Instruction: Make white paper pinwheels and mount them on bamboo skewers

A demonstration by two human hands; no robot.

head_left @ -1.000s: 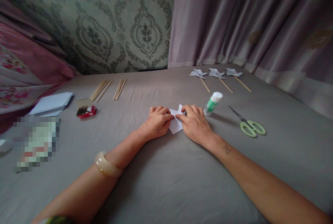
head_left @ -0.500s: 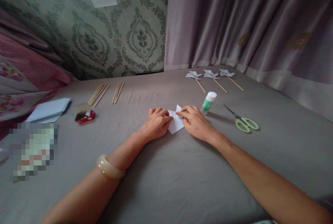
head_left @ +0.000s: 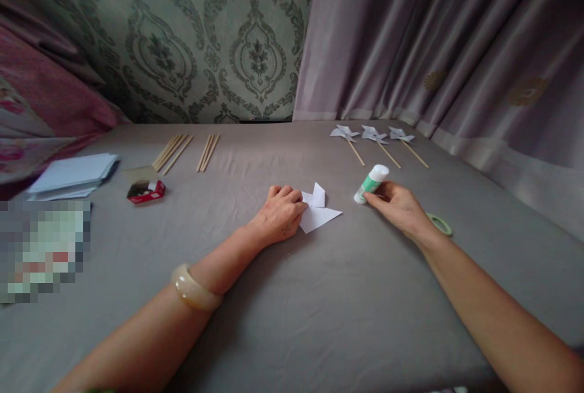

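My left hand point(head_left: 280, 213) presses on a white paper pinwheel point(head_left: 318, 215) lying on the cloth, its fingers closed on the paper's left part and hiding it. One folded point of the paper stands up; another spreads toward the right. My right hand point(head_left: 401, 207) has its fingers round a capped glue stick point(head_left: 371, 184), white with a green label. The glue stick is upright and leans slightly to the right. Behind my right wrist lie scissors point(head_left: 440, 224), with only part of a light green handle showing.
Three finished pinwheels on sticks point(head_left: 374, 134) lie at the back right. Wooden sticks point(head_left: 172, 153) lie in two groups at the back left. Near them are an open red box point(head_left: 146, 191) and a stack of white paper point(head_left: 73, 174). A blurred item point(head_left: 50, 253) lies at the left edge.
My right hand has left the paper and moved right to grasp the glue stick, which now tilts a little. My left hand has stayed on the paper. The view has shifted slightly.
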